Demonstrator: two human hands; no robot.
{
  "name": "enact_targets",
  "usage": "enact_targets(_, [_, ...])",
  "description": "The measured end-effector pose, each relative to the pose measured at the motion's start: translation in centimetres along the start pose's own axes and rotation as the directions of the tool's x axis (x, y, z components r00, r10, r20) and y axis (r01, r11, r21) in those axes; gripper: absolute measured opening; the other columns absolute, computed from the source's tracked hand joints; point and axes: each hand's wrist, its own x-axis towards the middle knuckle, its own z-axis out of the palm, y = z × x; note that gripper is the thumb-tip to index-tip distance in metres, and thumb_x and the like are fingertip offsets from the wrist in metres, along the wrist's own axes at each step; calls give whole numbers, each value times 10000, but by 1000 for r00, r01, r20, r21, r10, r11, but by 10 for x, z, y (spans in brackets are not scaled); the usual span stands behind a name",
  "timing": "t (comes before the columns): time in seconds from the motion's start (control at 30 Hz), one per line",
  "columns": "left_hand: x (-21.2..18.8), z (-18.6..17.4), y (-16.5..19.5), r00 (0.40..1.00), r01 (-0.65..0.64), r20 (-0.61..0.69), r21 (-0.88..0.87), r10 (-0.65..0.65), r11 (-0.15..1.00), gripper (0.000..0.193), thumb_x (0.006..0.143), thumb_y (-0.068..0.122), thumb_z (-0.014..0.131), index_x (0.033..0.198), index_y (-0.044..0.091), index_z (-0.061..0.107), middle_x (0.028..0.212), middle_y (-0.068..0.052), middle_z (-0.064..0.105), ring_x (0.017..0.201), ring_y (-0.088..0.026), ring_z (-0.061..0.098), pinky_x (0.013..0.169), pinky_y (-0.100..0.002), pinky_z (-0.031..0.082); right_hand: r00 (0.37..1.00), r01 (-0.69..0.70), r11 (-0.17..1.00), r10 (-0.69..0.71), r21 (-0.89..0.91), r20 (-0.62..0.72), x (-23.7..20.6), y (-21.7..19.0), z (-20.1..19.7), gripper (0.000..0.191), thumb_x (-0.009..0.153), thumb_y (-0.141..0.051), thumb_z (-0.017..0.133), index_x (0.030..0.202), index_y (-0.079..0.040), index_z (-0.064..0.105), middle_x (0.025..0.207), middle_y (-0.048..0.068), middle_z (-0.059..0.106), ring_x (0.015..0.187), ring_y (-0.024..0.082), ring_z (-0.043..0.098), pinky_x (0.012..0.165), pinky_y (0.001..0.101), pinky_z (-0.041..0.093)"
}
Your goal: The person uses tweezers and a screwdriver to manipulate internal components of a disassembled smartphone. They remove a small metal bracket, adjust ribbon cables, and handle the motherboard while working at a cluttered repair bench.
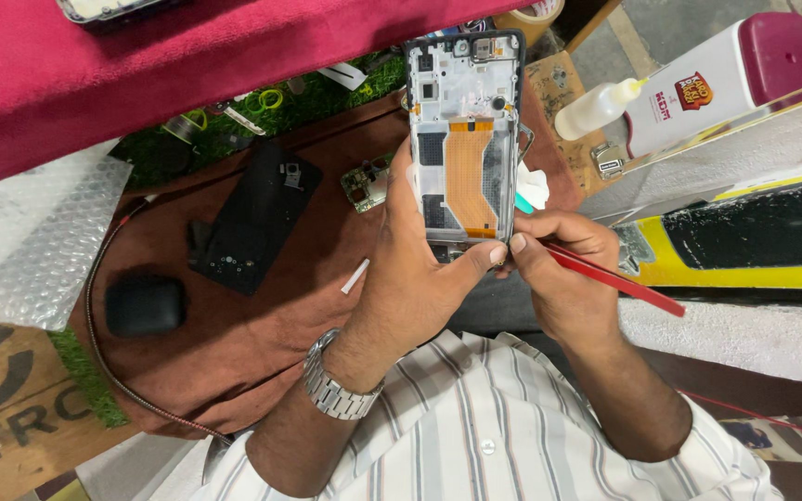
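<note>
The phone [464, 139] is held upright over the middle of the brown mat [262, 325], already opened: its back is off, so the white inner frame and one orange ribbon cable show, and a black back cover [257, 218] lies flat on the mat to the left. A small circuit board [364, 186] rests just beside the phone's left edge, so some parts seem to be out already, while the cable and frame remain in place. The left hand [410, 278] wraps the phone's lower end, thumb pressed against the bottom edge. The right hand [559, 269] pinches one red tool [614, 274] between thumb and forefinger, tip touching the phone's bottom corner. Also visible: one black earbud case [144, 304] near left, one small white stick [355, 276], one clear dropper bottle [596, 109] far right.
</note>
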Motion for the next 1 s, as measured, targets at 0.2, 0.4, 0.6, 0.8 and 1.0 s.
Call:
enact_targets(0.2, [-1,1,-2,998,-54,-19,85,56,995,1055,855,20,826,1618,-11,98,1516,-223,475,1409,-287,557,1163,-389,506,987,134,924,-158,-359,-38,-4,-8,11,121,1007,47,650,1113,80,698,1015,100,741,879,73,672,792,225,585])
enact_targets(0.4, [-1,1,-1,999,-35,-22,81,37,996,1055,858,27,820,1622,-15,94,1510,-222,488,1409,-287,560,1167,-398,499,991,120,912,-134,-392,-7,-2,-20,15,141,999,43,664,1125,72,720,987,98,745,821,64,652,737,212,555])
enact_targets(0.6, [-1,1,0,999,-43,-23,109,46,993,1073,852,43,839,1617,-11,88,1538,-240,445,1430,-316,527,1163,-409,491,986,165,870,-152,-466,65,0,-22,9,150,979,35,691,1123,60,724,958,80,735,794,61,665,698,210,551])
enact_targets(0.8, [-2,3,1,995,-95,1,182,96,979,1059,834,-5,819,1615,-9,105,1590,-290,371,1492,-387,442,1231,-455,395,999,-32,933,40,-359,13,6,-8,-6,43,918,68,655,918,27,669,835,34,688,721,38,597,639,200,495])
enact_targets(1.0, [-3,1,1,997,-64,52,159,56,985,1063,809,-1,804,1620,-3,115,1570,-285,403,1494,-405,451,1236,-461,389,992,-64,944,95,-325,83,11,-8,-15,61,887,48,645,854,-3,636,770,11,664,673,39,616,605,209,512])
